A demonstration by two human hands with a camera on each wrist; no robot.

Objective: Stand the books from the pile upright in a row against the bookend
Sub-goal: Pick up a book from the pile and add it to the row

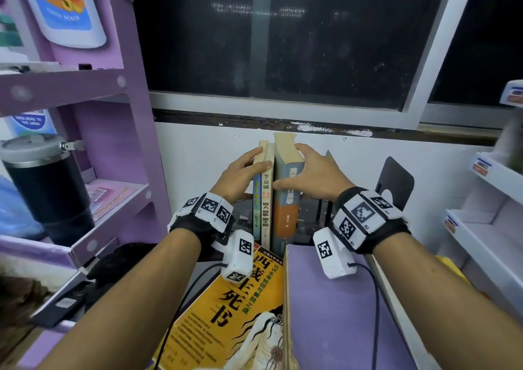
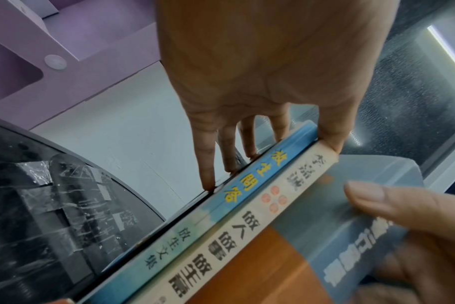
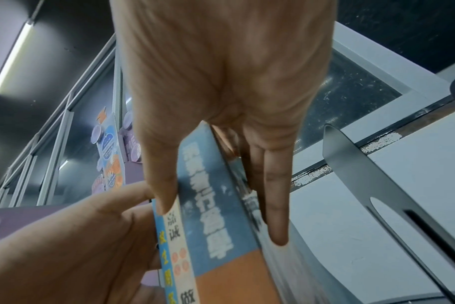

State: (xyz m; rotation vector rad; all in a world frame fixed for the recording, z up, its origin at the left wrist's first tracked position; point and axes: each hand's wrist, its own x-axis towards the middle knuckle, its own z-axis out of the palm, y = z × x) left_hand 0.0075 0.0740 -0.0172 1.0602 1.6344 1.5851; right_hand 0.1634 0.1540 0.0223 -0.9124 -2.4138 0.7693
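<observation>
While three books stand upright side by side near the white wall, the head view lists: thin blue book [image 1: 256, 199], cream-spined book [image 1: 266, 197], thick blue-and-orange book [image 1: 287, 194]. Left hand [image 1: 240, 177] lies flat on the outer cover of the thin blue book, thumb over the top of the spines; right hand [image 1: 311, 171] lies on the far cover of the thick book, thumb on its spine. Both hands press the row between them with nearly straight fingers. Black bookend [image 1: 396, 180] stands to the right, apart from the books. Yellow book [image 1: 235, 307] lies flat in the foreground, beside a purple-covered book [image 1: 334, 307].

Left wrist view: left hand [image 2: 260, 67], fingers [image 2: 204, 162] extended down the blue book's [image 2: 257, 170] side, thumb at the top of the cream spine [image 2: 237, 232]; a dark curved plate sits against the blue book's outer cover.

Right wrist view: right hand [image 3: 221, 67], thumb on the cream spine [image 3: 181, 242], fingers [image 3: 275, 197] straight along the thick book's [image 3: 216, 205] cover; bookend [image 3: 377, 185] nearby, not touching.
</observation>
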